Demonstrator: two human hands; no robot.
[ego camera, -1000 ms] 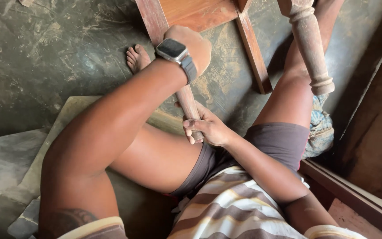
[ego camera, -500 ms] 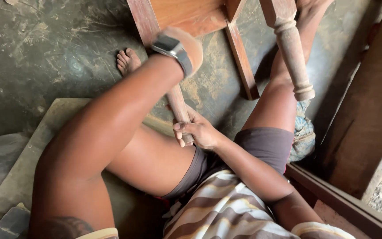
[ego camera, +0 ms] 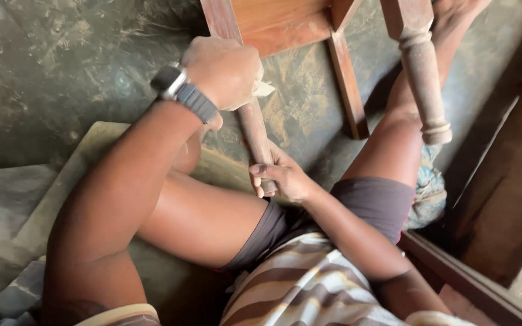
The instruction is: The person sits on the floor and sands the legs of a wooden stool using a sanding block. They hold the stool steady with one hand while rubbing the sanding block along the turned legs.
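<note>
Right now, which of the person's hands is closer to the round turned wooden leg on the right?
Right. The right hand grips the near leg's lower end, closer to the turned leg; the left hand is farther off, up that same near leg.

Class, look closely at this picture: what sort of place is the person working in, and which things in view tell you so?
Probably a small, informal woodworking or furniture-repair spot at floor level. The person sits on a rough, dusty floor; an unfinished wooden furniture frame with a turned leg lies across their lap; timber boards lie alongside.
</note>
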